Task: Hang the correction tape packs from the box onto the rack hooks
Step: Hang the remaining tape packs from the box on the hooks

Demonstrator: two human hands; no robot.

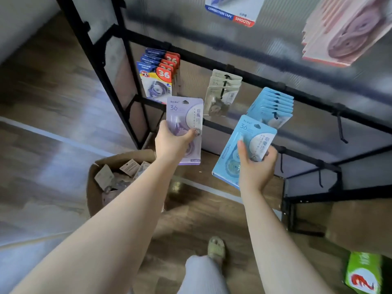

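Note:
My left hand (171,143) grips a purple correction tape pack (184,115) upright in front of the rack, thumb across its front. My right hand (255,166) holds a light blue pack (244,141), tilted, just below the row of blue packs (272,107) hanging on a hook. Grey packs (222,92) hang on the middle hook, and blue-and-red "36" packs (159,73) hang at the left. The open cardboard box (95,187) with several loose packs stands on the floor under my left forearm.
The black rack frame (254,75) has bare hooks at the right (341,130) and lower right (320,179). Pink packs (343,32) and a blue-red pack (233,11) hang higher up. A brown box (360,223) and a green box (364,274) sit at the right. My slippered foot (216,247) is below.

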